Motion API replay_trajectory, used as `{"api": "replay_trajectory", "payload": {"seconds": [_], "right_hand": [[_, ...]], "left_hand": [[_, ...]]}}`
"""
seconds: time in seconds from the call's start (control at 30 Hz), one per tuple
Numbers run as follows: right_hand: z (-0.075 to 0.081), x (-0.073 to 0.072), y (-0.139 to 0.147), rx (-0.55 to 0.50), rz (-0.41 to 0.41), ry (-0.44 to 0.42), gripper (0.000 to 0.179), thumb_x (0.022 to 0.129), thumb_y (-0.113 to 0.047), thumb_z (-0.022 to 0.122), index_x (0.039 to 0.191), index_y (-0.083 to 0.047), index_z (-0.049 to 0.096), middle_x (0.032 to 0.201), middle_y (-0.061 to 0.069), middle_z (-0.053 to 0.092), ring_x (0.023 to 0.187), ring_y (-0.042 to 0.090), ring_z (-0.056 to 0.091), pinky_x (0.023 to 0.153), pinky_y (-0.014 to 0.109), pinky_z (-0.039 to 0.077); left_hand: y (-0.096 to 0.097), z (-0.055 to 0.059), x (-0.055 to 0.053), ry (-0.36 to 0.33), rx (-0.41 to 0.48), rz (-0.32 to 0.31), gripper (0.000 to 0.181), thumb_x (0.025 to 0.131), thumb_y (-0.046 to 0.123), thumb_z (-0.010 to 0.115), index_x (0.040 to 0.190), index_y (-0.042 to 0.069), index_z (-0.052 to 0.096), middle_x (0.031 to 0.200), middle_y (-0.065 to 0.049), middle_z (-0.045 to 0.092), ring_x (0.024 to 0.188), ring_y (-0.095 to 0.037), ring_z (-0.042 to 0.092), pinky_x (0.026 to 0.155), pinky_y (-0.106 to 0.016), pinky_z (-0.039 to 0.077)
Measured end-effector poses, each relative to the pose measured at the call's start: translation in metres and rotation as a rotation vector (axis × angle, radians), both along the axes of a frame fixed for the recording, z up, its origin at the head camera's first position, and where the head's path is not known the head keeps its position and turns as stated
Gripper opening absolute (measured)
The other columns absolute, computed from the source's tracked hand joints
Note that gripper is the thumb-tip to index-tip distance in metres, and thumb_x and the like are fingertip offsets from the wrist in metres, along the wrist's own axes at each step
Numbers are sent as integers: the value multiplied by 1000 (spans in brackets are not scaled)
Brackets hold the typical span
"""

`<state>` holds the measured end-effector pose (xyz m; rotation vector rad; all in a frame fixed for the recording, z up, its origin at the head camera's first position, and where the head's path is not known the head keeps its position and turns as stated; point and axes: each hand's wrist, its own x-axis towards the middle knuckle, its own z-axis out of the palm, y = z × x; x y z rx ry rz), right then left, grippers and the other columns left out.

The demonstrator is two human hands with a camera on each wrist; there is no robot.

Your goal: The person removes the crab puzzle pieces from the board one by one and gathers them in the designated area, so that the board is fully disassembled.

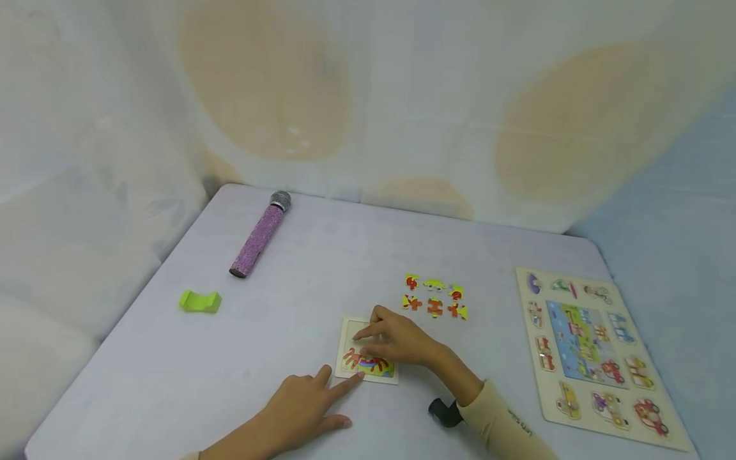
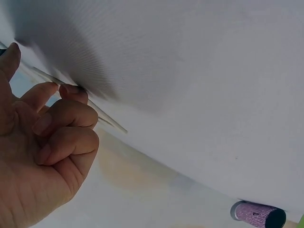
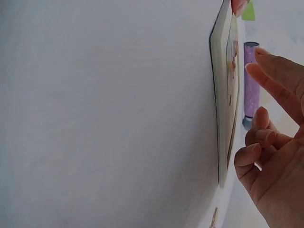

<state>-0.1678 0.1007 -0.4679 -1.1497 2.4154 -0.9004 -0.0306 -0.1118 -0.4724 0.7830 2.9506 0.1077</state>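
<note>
A small wooden puzzle board [image 1: 382, 380] with a pale rim lies on the table, a red, rainbow and yellow-green picture filling its lower part. My left hand [image 1: 296, 406] touches the board's near edge with a straight index finger; in the left wrist view its other fingers are bent and hold nothing. Over the board hovers my right hand [image 1: 405, 342], fingertips above the picture. The right wrist view shows that hand [image 3: 280, 156] with thumb and fingers apart and nothing visible between them. Several loose puzzle pieces [image 1: 435, 307] lie in two rows beyond the right hand.
A purple glittery microphone [image 1: 259, 243] lies at the back left, with a light green block [image 1: 200, 301] nearer. On the right lies a large wooden board [image 1: 540, 383] with vehicle pieces. A dark wrist device [image 1: 444, 414] sits by the right sleeve. Fabric hangs behind the table.
</note>
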Motion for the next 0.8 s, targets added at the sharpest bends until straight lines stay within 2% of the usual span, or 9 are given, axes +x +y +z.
{"api": "replay_trajectory", "payload": {"seconds": [0.23,0.33,0.57,0.8], "right_hand": [[1,2,-7,13,22,17,23,89,-28,75,109,-18,79,91,-3,46,79,10,43,66,19,36],[0,3,-8,21,27,20,22,89,-27,75,109,-17,79,90,-5,44,78,8,41,65,18,35],[-2,3,-11,-33,50,-59,20,91,-23,72,107,-12,79,90,-3,43,83,8,42,68,19,37],[-8,1,-13,-61,64,-105,17,93,-18,69,105,-12,78,91,-4,44,88,9,43,75,21,40]], "left_hand": [[-1,-2,2,45,17,5,61,90,68,52,145,40,49,94,-6,55,47,-8,33,45,-23,28],[0,-3,2,32,41,18,60,90,66,52,145,40,49,98,-8,56,47,-9,35,45,-23,31],[-1,-6,2,47,69,20,60,91,67,52,144,41,50,95,-6,53,47,-8,33,45,-24,30],[-3,-6,-1,7,67,18,57,92,66,50,144,42,50,92,-4,52,47,-6,32,45,-22,29]]}}
